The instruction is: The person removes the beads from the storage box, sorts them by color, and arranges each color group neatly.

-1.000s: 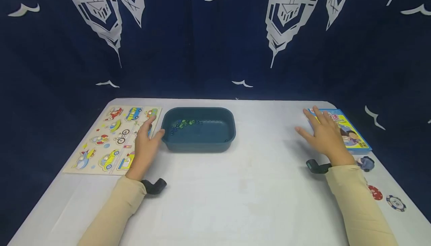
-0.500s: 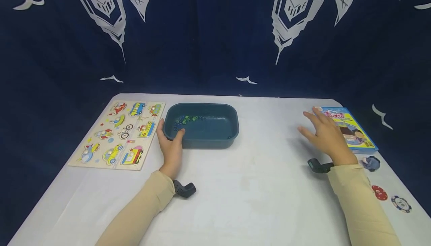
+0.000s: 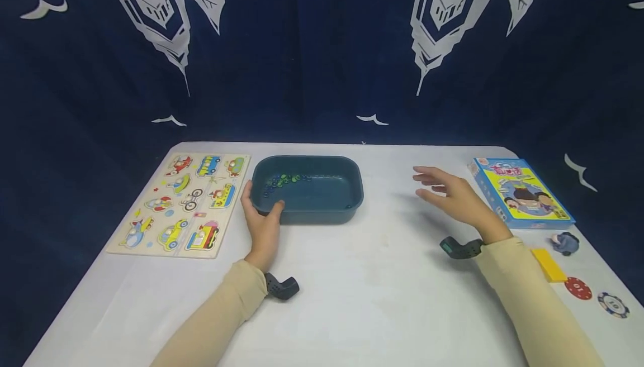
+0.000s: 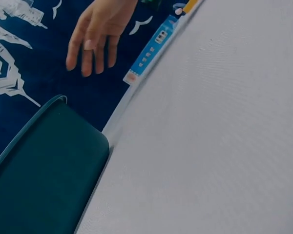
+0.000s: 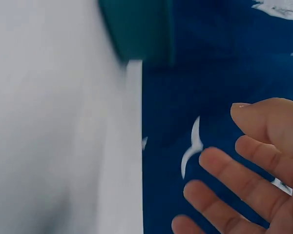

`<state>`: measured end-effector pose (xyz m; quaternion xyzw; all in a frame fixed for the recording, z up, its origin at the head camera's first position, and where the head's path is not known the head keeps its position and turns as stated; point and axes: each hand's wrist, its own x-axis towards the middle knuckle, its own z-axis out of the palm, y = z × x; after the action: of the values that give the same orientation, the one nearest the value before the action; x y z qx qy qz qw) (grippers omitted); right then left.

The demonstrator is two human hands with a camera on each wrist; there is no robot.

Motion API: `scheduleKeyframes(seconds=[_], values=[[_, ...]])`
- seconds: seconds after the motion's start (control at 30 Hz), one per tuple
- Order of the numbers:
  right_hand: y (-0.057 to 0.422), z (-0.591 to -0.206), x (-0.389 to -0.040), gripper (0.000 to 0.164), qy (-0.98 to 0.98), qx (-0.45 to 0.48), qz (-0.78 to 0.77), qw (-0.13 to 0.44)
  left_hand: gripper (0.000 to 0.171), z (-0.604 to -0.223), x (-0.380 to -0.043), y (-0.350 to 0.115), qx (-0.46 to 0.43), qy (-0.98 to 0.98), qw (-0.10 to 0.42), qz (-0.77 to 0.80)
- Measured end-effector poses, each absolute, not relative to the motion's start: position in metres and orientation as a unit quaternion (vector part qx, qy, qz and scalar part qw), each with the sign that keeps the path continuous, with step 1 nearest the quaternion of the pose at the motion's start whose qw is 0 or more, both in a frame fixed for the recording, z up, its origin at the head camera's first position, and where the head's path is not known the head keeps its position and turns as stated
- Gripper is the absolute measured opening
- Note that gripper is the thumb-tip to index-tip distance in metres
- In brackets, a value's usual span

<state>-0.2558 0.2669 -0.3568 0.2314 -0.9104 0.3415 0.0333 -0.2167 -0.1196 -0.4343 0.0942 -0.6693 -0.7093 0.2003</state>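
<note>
A dark teal plastic basin [image 3: 322,217] stands near the back of the table, with small green and blue beads [image 3: 285,179] lying along its left part. My left hand [image 3: 264,233] holds the basin's near left corner, the thumb at the front rim and the fingers along the left side. That hand is out of sight in the left wrist view, where the basin's wall [image 4: 58,161] shows. My right hand [image 3: 450,196] is above the table between the basin and a blue-and-yellow box [image 3: 535,224], holding nothing. In the right wrist view its fingers [image 5: 239,178] are spread and loosely bent.
A wooden puzzle board [image 3: 156,227] with vehicle pictures lies left of the basin. Along the right side are a blue-grey figure [image 3: 566,243], a yellow block [image 3: 549,266], a red chip [image 3: 578,288] and a white-and-blue chip [image 3: 613,304]. A dark blue curtain [image 3: 322,76] hangs behind.
My left hand has moved right from the puzzle board's edge onto the basin's corner. The right hand has left the box and moved left, uncovering the yellow block.
</note>
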Motion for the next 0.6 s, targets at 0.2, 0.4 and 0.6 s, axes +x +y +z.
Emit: scheduleKeyframes(seconds=[0.2,0.4,0.6], values=[[0.225,-0.341,-0.277,0.043,-0.873,0.265,0.41,-0.011,0.083,-0.438,-0.217,-0.118,0.082,-0.667,0.206,-0.712],[0.182,-0.335,-0.306,0.041,-0.828,0.269,0.483,-0.091,0.083,-0.44,-0.218,-0.119,0.074,-0.672,0.207,-0.707],[0.143,-0.326,-0.327,0.041,-0.814,0.246,0.499,-0.169,0.082,-0.441,-0.22,-0.12,0.071,-0.676,0.209,-0.703]])
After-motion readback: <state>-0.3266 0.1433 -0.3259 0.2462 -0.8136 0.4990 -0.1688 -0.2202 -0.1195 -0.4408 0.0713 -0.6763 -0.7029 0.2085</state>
